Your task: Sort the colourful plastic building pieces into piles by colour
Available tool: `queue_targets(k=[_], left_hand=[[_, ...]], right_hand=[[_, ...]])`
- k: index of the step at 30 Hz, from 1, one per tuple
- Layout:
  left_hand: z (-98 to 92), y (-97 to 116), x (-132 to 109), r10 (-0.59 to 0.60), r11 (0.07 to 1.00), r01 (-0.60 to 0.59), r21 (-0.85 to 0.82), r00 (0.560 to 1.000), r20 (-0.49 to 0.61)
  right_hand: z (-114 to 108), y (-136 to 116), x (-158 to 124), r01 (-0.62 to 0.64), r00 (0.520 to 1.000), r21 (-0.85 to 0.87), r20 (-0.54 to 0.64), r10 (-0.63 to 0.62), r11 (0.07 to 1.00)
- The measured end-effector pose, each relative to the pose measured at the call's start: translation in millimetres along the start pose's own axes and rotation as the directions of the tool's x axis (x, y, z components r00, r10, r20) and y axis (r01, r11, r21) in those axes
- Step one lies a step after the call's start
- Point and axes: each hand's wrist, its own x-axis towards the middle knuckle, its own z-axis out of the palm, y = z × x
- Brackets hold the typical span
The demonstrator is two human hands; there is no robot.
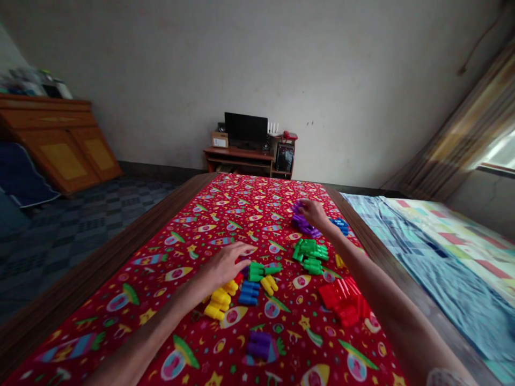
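My right hand is stretched out to the far right of the cloth, fingers closed around a purple building block above a purple pile. Nearer, my left hand hovers low with thumb and forefinger apart, over a mixed group of blocks. In that group are green blocks, blue blocks, yellow blocks and a bit of red, partly hidden by the hand. One yellow block lies just right of them. A single purple block sits closer to me.
Along the right side lie a green pile, a red pile and blue blocks. The patterned red cloth covers a wooden-edged table. A bed adjoins on the right; a desk with a monitor stands beyond.
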Motion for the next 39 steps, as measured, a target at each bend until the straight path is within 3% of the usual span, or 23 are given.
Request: queue_targets(k=[4, 8, 13, 17, 20, 22, 24, 27, 30, 33, 36, 39], left_hand=[[10.7, -11, -9, 0.075, 0.954, -0.114, 0.277, 0.986, 0.146], [10.9, -20, -10, 0.026, 0.953, -0.059, 0.297, 0.993, 0.115], [-0.1, -20, -4, -0.160, 0.953, 0.144, 0.266, 0.986, 0.038], [-5.5, -13, 0, -0.191, 0.956, 0.175, 0.233, 0.981, 0.044], [-8.2, -9, 2, -0.170, 0.963, 0.161, 0.216, 0.985, 0.024], [-10.7, -10, 2, -0.190, 0.961, 0.177, 0.214, 0.981, 0.041], [-13.7, -13, 0, -0.200, 0.959, 0.182, 0.215, 0.978, 0.064], [-17.8, -19, -4, -0.176, 0.962, 0.158, 0.224, 0.982, 0.064], [-20.4, -20, -6, -0.174, 0.959, 0.160, 0.236, 0.984, 0.041], [-20.5, -18, -6, -0.192, 0.952, 0.187, 0.243, 0.981, -0.003], [-19.4, -17, -6, -0.189, 0.956, 0.187, 0.227, 0.982, -0.012], [-18.7, -17, -5, -0.180, 0.957, 0.172, 0.233, 0.984, 0.012]], right_hand=[[4, 38, 8, -0.130, 0.991, -0.098, 0.012, 0.131, 0.987], [13, 46, 1, -0.142, 0.988, -0.113, 0.051, 0.148, 0.983], [11, 33, -4, -0.078, 0.995, -0.099, 0.046, 0.083, 0.992], [9, -7, -18, 0.103, 0.988, -0.024, 0.118, -0.100, 0.994], [22, -53, -47, 0.316, 0.908, 0.099, 0.257, -0.331, 0.943], [38, -83, -70, 0.515, 0.755, 0.197, 0.357, -0.550, 0.834], [54, -108, -89, 0.597, 0.701, 0.140, 0.389, -0.598, 0.790], [70, -126, -102, 0.604, 0.728, 0.009, 0.400, -0.556, 0.797], [67, -123, -94, 0.594, 0.764, -0.014, 0.324, -0.558, 0.804], [48, -102, -69, 0.515, 0.838, -0.038, 0.231, -0.494, 0.856], [24, -70, -39, 0.330, 0.929, -0.152, 0.227, -0.292, 0.932], [7, -36, -14, 0.155, 0.971, -0.335, 0.224, -0.082, 0.930]])
